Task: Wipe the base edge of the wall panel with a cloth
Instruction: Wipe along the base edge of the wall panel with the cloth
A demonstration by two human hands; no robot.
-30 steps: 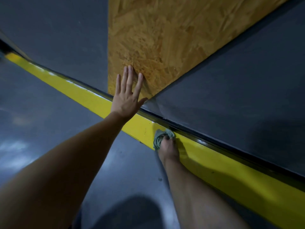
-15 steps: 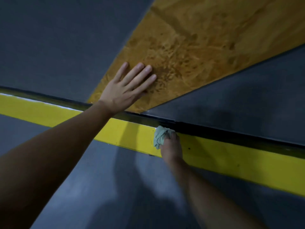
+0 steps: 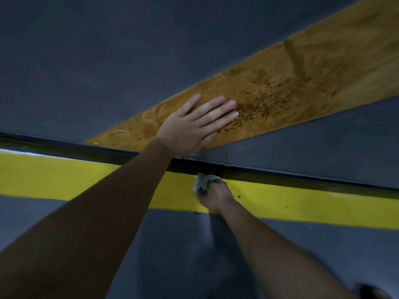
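Dark grey wall point(image 3: 86, 61) fills the left side, with a yellow floor stripe point(image 3: 54, 175) running along under a black base edge point(image 3: 280, 176). Moving right, there's the chipboard wall panel point(image 3: 291, 89) (orange-brown, slanting up to the right). The left hand point(image 3: 194, 124) is pressed flat on it, fingers spread, and its forearm blocks part of the stripe. Right of that, the right hand point(image 3: 213, 194) is fisted around a greyish cloth point(image 3: 203, 182), which looks like it's touching the base edge, though it's too dim to be sure.

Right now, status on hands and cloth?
Left hand flat on orange chipboard wall panel. Right hand gripping bunched grey-green cloth at black base edge. Nothing in the way.
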